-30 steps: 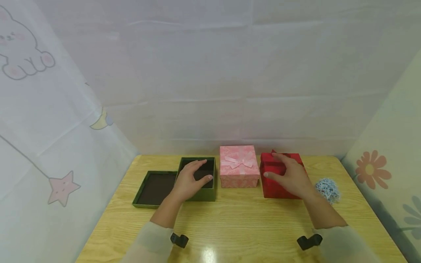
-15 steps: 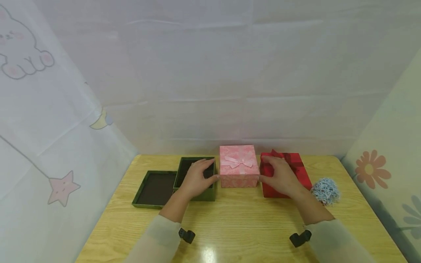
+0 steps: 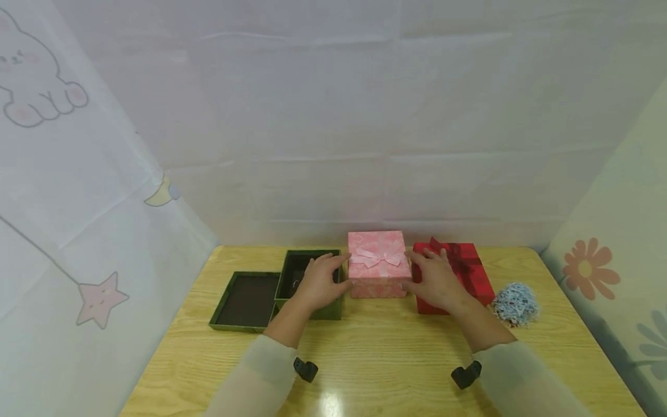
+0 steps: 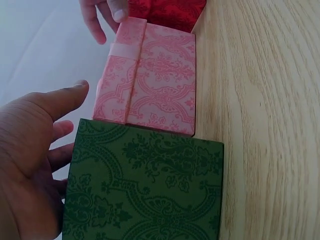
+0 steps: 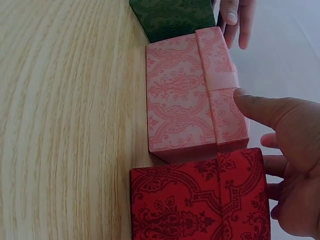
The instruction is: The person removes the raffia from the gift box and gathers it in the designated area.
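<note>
Hands L [image 3: 321, 284] & R [image 3: 435, 284]: bare, apart from each other, pink box [image 3: 379, 273] btwn them. L at box's L side, fingers loosely spread, thumb tip beside the upper edge; small gap there in L wrist view. R at box's R side, likewise spread, thumb tip at the edge; can't tell if it touches.

Pink box: approx. mid of surface [image 3: 375, 353], toward the back, lid on, scroll pattern, pale bow [image 3: 382, 259] on top.

Green box [image 3: 333, 311]: L of pink, lid off, dark inside, partly hidden by L hand; small pale mark within, too small to ID.

Green lid [image 3: 247, 298]: far L, hollow side up, just beside green box.

Red box [image 3: 482, 284]: R of pink, lid on, dk. ribbon [image 3: 465, 267], partly hidden by R hand.

Clump [image 3: 516, 304]: bluish-white shreds, far R, near red box.

Surface: lt. wood grain.

Sleeves [image 3: 255, 376]: pale, 1 per arm; blk. clip [image 3: 305, 369] at L cuff, matching one at R.

Backdrop [image 3: 333, 116]: white cloth, printed bear [image 3: 41, 75] & star [image 3: 103, 298] at L, flowers [image 3: 591, 269] at R.
</note>
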Demonstrator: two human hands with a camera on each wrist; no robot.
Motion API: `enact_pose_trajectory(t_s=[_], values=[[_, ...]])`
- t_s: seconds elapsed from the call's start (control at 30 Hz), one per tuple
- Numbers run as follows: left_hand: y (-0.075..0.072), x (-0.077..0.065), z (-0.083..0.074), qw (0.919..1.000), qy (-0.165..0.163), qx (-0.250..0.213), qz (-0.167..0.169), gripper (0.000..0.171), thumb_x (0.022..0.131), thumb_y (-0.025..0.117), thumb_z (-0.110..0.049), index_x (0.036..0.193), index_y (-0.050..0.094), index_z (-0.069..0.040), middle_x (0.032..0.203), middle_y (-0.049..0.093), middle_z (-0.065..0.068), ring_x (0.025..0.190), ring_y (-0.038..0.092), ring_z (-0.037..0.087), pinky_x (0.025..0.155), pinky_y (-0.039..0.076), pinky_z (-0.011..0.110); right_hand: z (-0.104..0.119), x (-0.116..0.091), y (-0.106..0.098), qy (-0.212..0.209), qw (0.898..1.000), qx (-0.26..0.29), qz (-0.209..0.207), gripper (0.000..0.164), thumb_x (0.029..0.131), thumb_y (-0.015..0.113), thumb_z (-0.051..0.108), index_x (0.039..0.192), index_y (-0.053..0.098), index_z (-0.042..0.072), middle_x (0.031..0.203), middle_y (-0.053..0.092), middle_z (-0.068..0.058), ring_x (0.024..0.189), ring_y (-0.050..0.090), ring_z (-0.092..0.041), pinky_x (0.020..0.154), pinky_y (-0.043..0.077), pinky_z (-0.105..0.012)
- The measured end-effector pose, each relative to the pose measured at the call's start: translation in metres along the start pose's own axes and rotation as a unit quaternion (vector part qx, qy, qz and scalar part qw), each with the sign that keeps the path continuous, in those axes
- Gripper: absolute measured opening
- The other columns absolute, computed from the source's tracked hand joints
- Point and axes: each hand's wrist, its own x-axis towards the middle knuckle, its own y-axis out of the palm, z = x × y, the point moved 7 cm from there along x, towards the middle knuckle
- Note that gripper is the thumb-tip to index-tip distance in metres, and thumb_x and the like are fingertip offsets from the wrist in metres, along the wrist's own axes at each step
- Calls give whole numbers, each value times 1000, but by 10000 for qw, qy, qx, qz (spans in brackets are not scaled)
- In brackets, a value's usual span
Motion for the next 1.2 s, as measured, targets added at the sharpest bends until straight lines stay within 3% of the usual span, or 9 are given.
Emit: enact_pose_trajectory(t_s=[0.23, 0.53, 0.73, 0.8, 0.97, 1.2], values=[[6, 4, -2, 9989, -358, 113, 266, 70, 93, 76, -47, 156, 51, -28, 145, 62, 0, 151, 35, 31, 122, 14, 68, 2, 3, 8, 29, 9995, -298, 128, 79, 82, 88, 38, 149, 57, 10, 121, 74, -16, 147, 33, -51, 120, 5, -73], [8, 7, -7, 9975, -559, 204, 370, 64, 94, 76, -44, 153, 55, -28, 133, 71, 1, 151, 35, 31, 123, 12, 66, 9, 6, 11, 117, 9996, -228, 142, 71, 84, 87, 34, 146, 60, 11, 119, 75, -15, 150, 30, -50, 118, 2, -75], [10, 10, -6, 9979, -544, 232, 245, 61, 93, 79, -35, 150, 59, -24, 135, 69, 4, 150, 37, 31, 122, 16, 66, 12, 6, 9, -77, 9999, -144, -23, 67, 84, 86, 27, 143, 62, 7, 97, 79, -11, 148, 35, -47, 118, 7, -74], [11, 11, -4, 9979, -549, 264, 215, 60, 93, 80, -32, 149, 60, -23, 137, 68, 5, 150, 38, 30, 122, 17, 66, 13, 5, 10, -120, 9998, -118, -75, 66, 84, 87, 25, 143, 62, 6, 101, 79, -12, 148, 37, -46, 119, 8, -73], [12, 10, -2, 9977, -617, 207, 189, 58, 93, 81, -31, 148, 61, -24, 133, 70, 4, 152, 34, 27, 123, 11, 66, 13, 5, 11, -127, 9997, -22, -223, 67, 83, 88, 22, 142, 62, 4, 130, 69, -21, 146, 41, -43, 121, 13, -68], [12, 9, -5, 9989, -421, -57, 210, 55, 95, 79, -33, 147, 62, -22, 144, 63, 0, 154, 31, 27, 123, 9, 67, 7, 0, 11, 60, 9991, 339, -266, 69, 85, 86, 21, 146, 58, 5, 144, 59, -24, 146, 41, -42, 122, 18, -64]])
